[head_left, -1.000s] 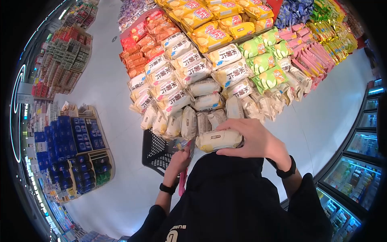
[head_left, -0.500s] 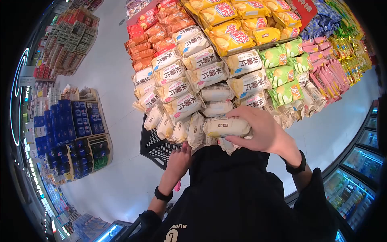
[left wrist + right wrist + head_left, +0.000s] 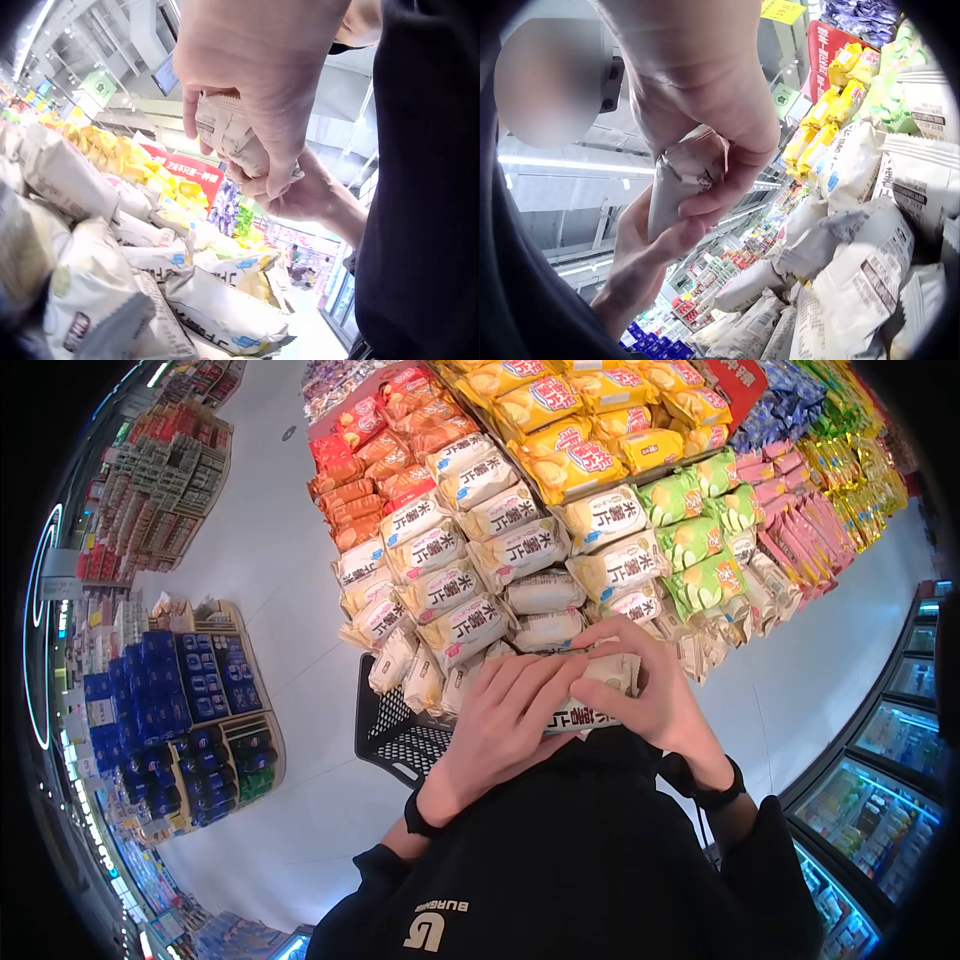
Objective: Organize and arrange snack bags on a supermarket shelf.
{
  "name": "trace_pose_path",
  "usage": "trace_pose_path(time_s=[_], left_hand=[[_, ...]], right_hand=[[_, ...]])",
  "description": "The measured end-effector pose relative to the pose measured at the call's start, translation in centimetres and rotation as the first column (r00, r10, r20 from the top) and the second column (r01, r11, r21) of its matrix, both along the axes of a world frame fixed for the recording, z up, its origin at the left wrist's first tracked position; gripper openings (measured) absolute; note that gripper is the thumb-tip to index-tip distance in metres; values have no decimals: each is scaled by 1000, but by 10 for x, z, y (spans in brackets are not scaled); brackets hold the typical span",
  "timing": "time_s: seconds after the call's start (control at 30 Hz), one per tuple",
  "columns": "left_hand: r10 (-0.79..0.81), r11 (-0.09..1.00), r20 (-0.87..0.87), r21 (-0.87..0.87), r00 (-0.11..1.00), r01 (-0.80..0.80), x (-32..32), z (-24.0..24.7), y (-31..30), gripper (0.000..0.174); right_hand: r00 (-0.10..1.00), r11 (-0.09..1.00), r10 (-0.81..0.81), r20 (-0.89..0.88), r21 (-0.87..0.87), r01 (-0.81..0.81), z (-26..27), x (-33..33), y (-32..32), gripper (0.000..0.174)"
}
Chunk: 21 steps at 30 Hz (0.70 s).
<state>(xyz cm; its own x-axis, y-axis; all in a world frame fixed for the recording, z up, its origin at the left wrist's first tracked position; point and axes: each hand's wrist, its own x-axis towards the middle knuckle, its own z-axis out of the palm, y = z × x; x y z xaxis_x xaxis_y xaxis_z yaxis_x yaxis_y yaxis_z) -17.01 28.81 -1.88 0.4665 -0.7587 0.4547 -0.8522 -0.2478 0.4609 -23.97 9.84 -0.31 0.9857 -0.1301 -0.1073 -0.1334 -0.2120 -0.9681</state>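
Observation:
A white bag of chips [image 3: 612, 678] with dark printed lettering is held in front of the body by both hands. My right hand [image 3: 648, 695] grips its right end, thumb on the near side and fingers around the far side. My left hand [image 3: 505, 715] holds the other end and covers much of the bag in the head view. In the left wrist view, the pale bag's back [image 3: 232, 135] shows between the fingers of both hands. The right wrist view shows one crimped end [image 3: 694, 146] beneath the right palm. Similar white bags [image 3: 465, 625] lie piled just beyond the hands.
Yellow bags [image 3: 580, 460], green bags [image 3: 705, 580] and orange bags [image 3: 355, 510] fill the rest of the heaped display. A black basket [image 3: 385, 735] is below left, under the display edge. Glass-fronted coolers [image 3: 860, 815] line the right side; shelves of blue packs [image 3: 150, 680] stand left.
My left hand has come away from beside the basket, moved up and right, and taken hold of the bag. The bag, still in my right hand, has turned so its large lettering shows.

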Motion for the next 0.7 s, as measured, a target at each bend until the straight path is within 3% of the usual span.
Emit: trace_pose_path(time_s=[0.03,0.13,0.17,0.27,0.4,0.5,0.6,0.7], left_hand=[[6,1000,-9,-10,1000,-6,-1,-3,-2,67],[65,997,-57,-27,996,-66,-4,-9,-9,68],[112,993,-85,-33,990,-115,-6,-11,-11,69],[186,981,-117,-35,976,-191,-7,-16,-15,69],[246,969,-109,-9,963,-248,-12,-19,-22,67],[289,955,-149,-21,946,-295,-15,-23,-25,67],[348,935,-156,-22,925,-355,-17,-24,-25,67],[340,937,-79,-58,937,-344,-14,-26,-33,68]], right_hand=[[997,1000,-17,-80,7,17,3,-2,-1,35],[976,946,-72,-205,297,133,-6,-9,-3,25],[979,874,-120,-163,451,183,-8,-10,3,23],[978,924,-201,-52,322,207,-27,-9,5,24],[984,985,-169,-47,-40,167,-21,-7,-11,24],[981,976,-189,51,-101,194,-34,-2,-18,23],[988,978,-153,-35,139,156,-23,3,-19,22],[992,989,-120,42,92,115,-25,4,-20,22]])
